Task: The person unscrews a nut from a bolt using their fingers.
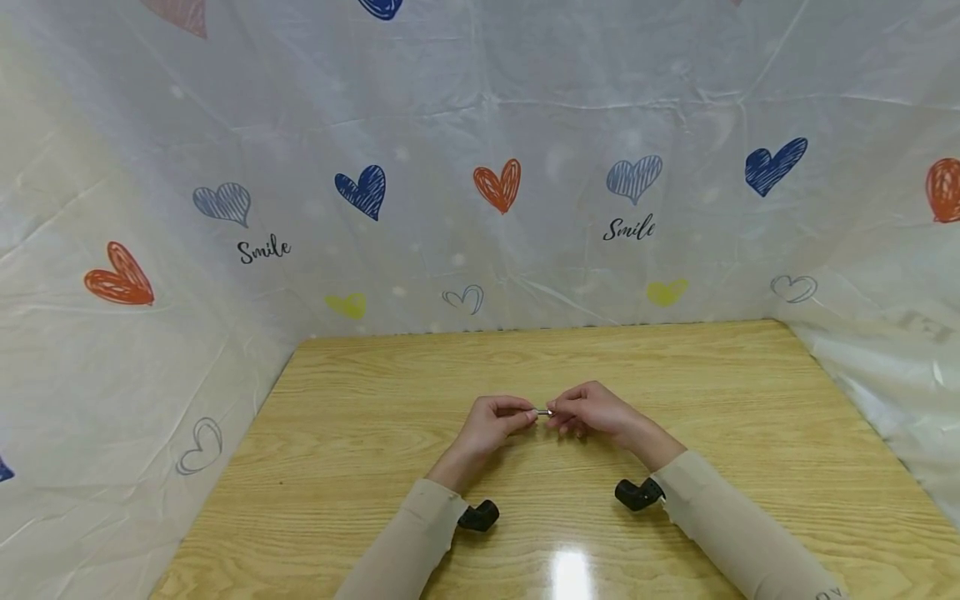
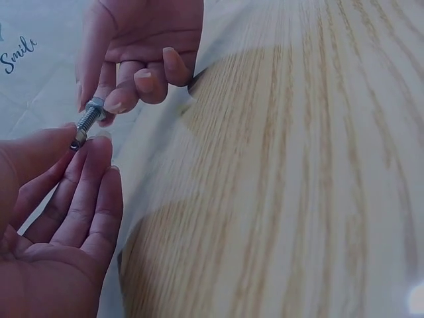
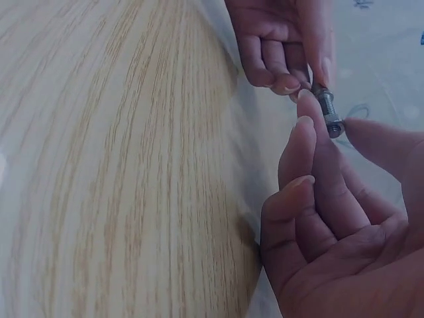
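Observation:
A small silver bolt (image 2: 85,124) with a visible thread spans the gap between the two hands. My left hand (image 1: 491,427) pinches one end of it between thumb and fingers. Near the other end sits a hex nut (image 2: 97,106). Thumb and forefinger of my right hand (image 1: 596,410) pinch this nut, which shows on the bolt (image 3: 328,105) in the right wrist view too. The other fingers of the right hand curl loosely beneath. Fingertips cover the bolt's far end on the left hand's side.
Both hands are above a wood-grain table (image 1: 360,417). A pale sheet (image 1: 555,275) printed with hearts and "Smile" hangs behind and at the sides. Each sleeved wrist carries a black camera mount, the left mount (image 1: 480,516) and the right mount (image 1: 637,495).

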Action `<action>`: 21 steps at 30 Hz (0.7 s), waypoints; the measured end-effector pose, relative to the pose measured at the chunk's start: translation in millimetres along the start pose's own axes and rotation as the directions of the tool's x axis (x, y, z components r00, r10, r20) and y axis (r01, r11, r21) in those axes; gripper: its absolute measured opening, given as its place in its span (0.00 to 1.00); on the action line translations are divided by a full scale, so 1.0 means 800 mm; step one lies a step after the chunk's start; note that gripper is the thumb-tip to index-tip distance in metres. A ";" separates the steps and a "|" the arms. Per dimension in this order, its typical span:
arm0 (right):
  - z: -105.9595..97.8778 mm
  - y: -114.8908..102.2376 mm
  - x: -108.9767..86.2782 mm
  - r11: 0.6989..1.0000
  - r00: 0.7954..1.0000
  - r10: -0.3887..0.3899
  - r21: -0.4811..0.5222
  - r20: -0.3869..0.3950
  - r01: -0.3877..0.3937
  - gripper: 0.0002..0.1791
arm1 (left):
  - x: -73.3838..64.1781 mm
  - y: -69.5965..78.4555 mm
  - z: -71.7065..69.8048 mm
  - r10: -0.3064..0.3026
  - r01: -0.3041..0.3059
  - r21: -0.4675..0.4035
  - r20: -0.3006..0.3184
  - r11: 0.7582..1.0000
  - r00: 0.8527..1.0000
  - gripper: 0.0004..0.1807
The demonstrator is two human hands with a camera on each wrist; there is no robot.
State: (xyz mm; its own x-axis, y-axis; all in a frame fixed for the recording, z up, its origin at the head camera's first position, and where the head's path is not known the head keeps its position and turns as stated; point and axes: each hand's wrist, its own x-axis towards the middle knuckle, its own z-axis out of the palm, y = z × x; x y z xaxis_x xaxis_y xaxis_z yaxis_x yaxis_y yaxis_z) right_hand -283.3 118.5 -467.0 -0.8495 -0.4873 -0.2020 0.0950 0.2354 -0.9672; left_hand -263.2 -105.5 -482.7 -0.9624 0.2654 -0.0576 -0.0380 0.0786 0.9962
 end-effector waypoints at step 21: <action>-0.005 -0.002 0.000 1.000 1.000 0.011 -0.019 0.004 -0.010 0.22 | 0.003 -0.006 -0.002 -0.023 0.024 -0.016 0.004 1.000 1.000 0.10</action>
State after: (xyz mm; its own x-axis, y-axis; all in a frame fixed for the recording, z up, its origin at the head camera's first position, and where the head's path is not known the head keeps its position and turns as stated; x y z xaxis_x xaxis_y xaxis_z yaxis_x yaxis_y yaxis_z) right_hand -285.6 121.6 -464.8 -0.8466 -0.4878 -0.2128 0.0941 0.2563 -0.9620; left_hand -265.9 -106.6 -487.3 -0.9603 0.2670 -0.0812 -0.0648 0.0696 0.9955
